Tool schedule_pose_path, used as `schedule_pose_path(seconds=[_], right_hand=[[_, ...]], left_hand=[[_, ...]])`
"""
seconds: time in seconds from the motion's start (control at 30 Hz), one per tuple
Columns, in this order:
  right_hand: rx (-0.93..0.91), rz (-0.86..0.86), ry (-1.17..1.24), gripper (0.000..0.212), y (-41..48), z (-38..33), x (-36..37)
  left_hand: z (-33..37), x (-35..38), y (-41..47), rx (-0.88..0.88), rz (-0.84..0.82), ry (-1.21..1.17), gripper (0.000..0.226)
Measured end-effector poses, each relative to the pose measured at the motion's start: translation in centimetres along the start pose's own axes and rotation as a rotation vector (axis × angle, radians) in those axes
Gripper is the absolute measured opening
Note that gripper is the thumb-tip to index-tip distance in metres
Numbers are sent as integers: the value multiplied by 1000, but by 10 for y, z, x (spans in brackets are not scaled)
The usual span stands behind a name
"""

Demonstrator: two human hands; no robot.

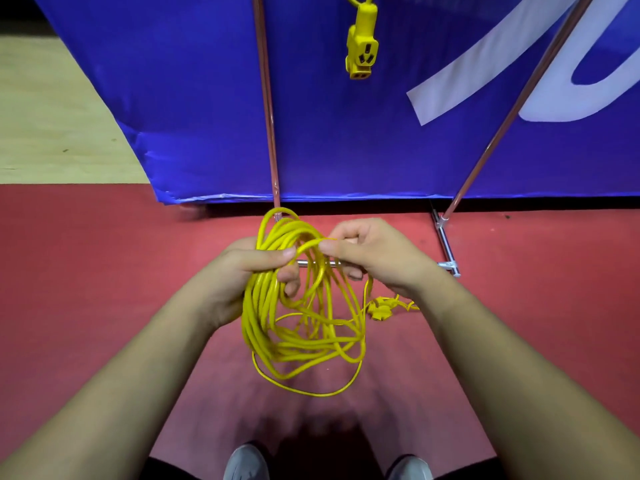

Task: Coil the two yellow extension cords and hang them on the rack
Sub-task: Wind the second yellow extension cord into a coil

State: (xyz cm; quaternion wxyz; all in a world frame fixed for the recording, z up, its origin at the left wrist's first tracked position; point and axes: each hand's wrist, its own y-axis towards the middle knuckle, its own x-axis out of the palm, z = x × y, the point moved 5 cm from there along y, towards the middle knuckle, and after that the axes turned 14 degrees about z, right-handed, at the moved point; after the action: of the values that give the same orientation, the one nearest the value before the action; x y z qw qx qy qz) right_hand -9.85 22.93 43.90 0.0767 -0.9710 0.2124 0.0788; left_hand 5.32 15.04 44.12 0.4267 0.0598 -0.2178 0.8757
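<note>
Blue banner (346, 140) behind rack (266, 98); left hand (239, 271) grips cord (258, 323), right hand (377, 258) pinches it.

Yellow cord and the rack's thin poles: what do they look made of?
Coiled yellow extension cord: flexible plastic or rubber jacket, slightly glossy; it bends in loose loops. Thin shiny rack poles: likely chromed metal tube, mirror-like with bright highlights.
</note>
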Motion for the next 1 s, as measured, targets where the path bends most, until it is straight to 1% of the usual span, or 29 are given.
schedule_pose_path(seconds=[0.07,0.1,0.13,0.2,0.27,0.3,0.37,0.43,0.5,0.53,0.57,0.63,0.67,0.73,0.8,0.87,0.93,1.0], right_hand=[[25,21,-62,12,2,20,-15],[59,43,-37,13,2,31,-23],[95,72,19,18,1,40,-30],[121,124,166,23,0,48,-36],[90,171,278,19,2,42,-34],[78,205,293,16,3,38,-33],[38,280,212,11,4,28,-35],[-10,312,63,12,2,20,-36],[-43,284,-23,15,-1,11,-31],[-66,254,-42,16,-3,4,-25],[-88,223,-61,14,-3,-1,-17],[-135,149,-93,12,-4,-11,2],[-152,85,-97,14,-5,-14,14],[-154,-46,-88,22,-9,-15,31],[-98,-48,-109,28,-6,-10,23],[-53,-96,-201,23,-5,2,6],[-27,-140,-298,11,-7,20,-11],[37,-65,-220,4,-6,33,-22]], left_hand=[[4,-3,2,-4,7,-122,22],[6,-5,3,-6,8,-153,24],[8,-8,4,-8,10,-153,23],[8,-12,4,-17,19,-79,17],[4,-15,5,-33,61,35,9],[1,-17,5,-44,82,73,8],[-3,-20,4,-67,85,94,12],[-4,-22,1,-73,58,95,29],[-3,-23,-2,-90,66,74,47],[-3,-22,-3,-94,72,60,49],[-3,-20,-3,-92,64,48,44],[-3,-12,-3,-79,42,39,23],[-4,-8,-3,-69,27,40,17],[-4,-3,-2,-44,-25,43,21],[-2,-1,-2,-17,-51,27,17],[2,-4,0,11,-39,-29,12],[6,-9,0,10,-24,-122,21],[8,-16,0,-2,-16,-117,26]])
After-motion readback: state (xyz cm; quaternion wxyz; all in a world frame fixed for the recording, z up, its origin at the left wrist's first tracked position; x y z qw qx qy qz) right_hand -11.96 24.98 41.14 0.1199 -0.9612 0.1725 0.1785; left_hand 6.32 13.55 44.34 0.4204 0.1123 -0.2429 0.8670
